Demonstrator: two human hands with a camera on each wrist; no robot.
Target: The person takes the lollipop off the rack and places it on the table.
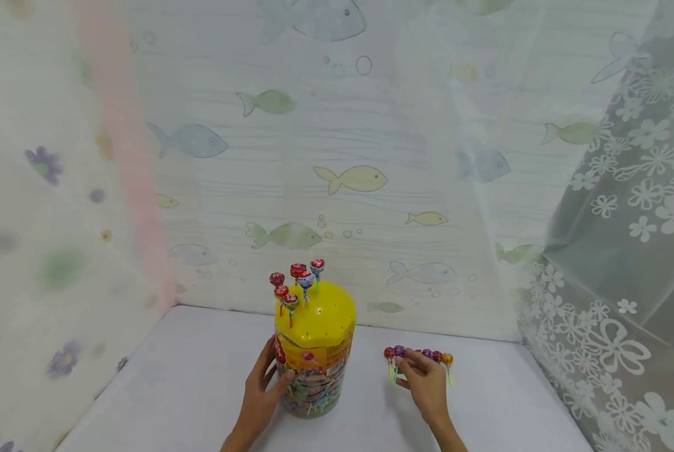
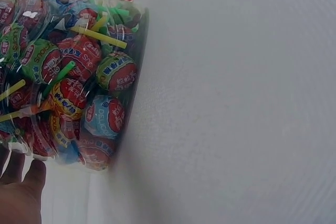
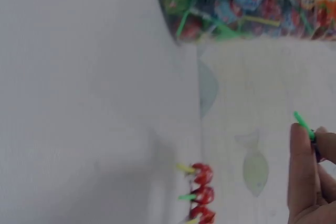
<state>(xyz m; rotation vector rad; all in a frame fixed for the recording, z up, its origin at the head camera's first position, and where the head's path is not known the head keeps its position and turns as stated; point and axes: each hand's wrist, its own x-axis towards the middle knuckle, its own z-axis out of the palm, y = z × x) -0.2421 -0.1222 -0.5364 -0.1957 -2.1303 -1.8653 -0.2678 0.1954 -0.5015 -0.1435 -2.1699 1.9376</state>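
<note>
A clear plastic jar with a yellow lid stands upright, full of wrapped lollipops. My left hand holds the jar's left side, thumb at the front and fingers partly hidden behind; its fingertips also show against the jar in the left wrist view. Several lollipops stand by their sticks in the lid's left part. To the right of the jar, my right hand pinches a purple-wrapped lollipop; its green stick pokes out between thumb and finger in the right wrist view.
Behind and beside the right hand, a row of lollipops lies on the white table, red ones showing in the right wrist view. A fish-patterned curtain hangs at the back, with a flowered sheet on the right.
</note>
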